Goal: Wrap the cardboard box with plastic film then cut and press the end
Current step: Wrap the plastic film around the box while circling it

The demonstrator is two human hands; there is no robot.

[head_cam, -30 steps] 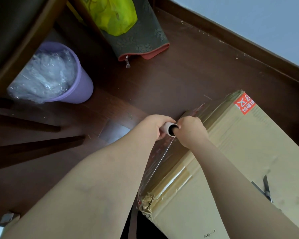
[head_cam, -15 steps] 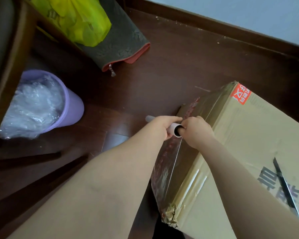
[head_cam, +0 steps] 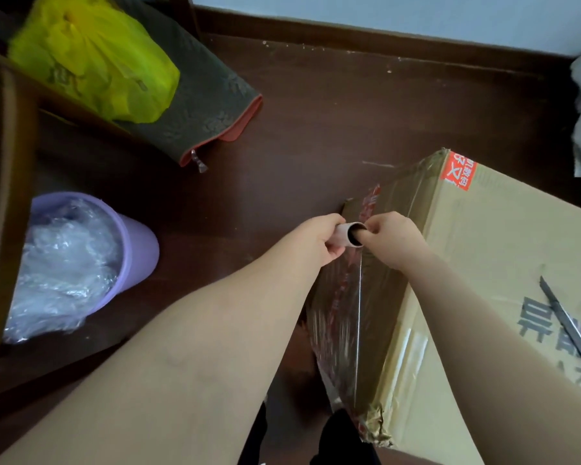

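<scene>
- The cardboard box [head_cam: 500, 246] lies on the dark wooden floor [head_cam: 316, 112] in the right half of the view, with one corner pointing toward the skirting board [head_cam: 383, 38].
- Clear plastic film [head_cam: 342, 313] is stretched tight over the box's left side face, and red print shows through it. Its near edge runs as a bright line down from the roll to the torn lower corner.
- The film roll [head_cam: 348, 234], a pale cardboard tube with its open end facing the camera, sits just beside the box's upper left edge, between the two hands.
- The left hand [head_cam: 316, 241] grips the tube from the left with its fingers curled round it.
- The right hand [head_cam: 394, 236] is over the box edge with its fingers curled, and one fingertip is tucked into the tube's open end.
- A red label [head_cam: 460, 169] covers the far top corner of the box.
- A slim dark bladed tool [head_cam: 567, 327] lies on the box top by the printed characters. Whether it is scissors or a knife cannot be told.
- A lilac bin [head_cam: 131, 253] holding crumpled clear plastic stands well to the left, beside a wooden furniture frame [head_cam: 10, 196].
- Beyond it a yellow plastic bag [head_cam: 91, 58] rests on a grey-green mat [head_cam: 208, 105] with a red edge.
</scene>
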